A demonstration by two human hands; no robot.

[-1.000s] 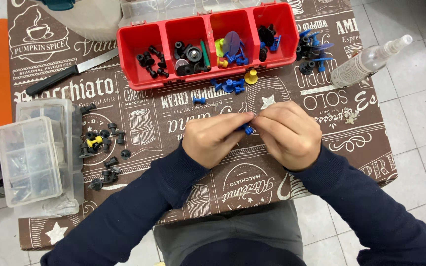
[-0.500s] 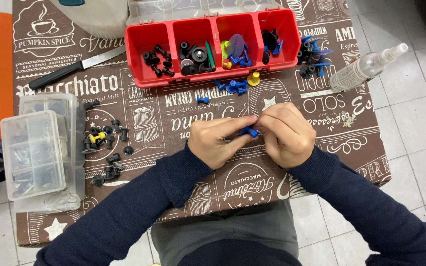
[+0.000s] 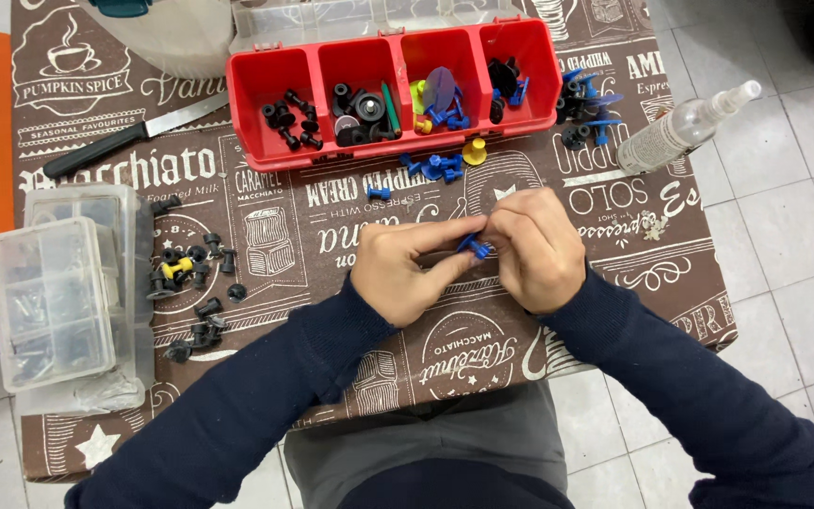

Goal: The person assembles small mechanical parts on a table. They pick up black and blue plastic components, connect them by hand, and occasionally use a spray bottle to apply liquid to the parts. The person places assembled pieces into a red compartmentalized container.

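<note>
Hands pinching one small blue plastic piece [image 3: 474, 247] over the counter [image 3: 332, 226].

Left hand [image 3: 405, 270] and right hand [image 3: 534, 247] meet fingertip to fingertip, both curled shut on the blue piece between them. Beyond the hands: one red plastic tray [image 3: 266, 155], four compartments, holding black, blue and yellow bits. Left of the left hand: two clear lidded boxes [image 3: 49, 292], one black-handled knife [image 3: 120, 141]. Right of the right hand: one clear spray bottle [image 3: 680, 132], lying down.
</note>
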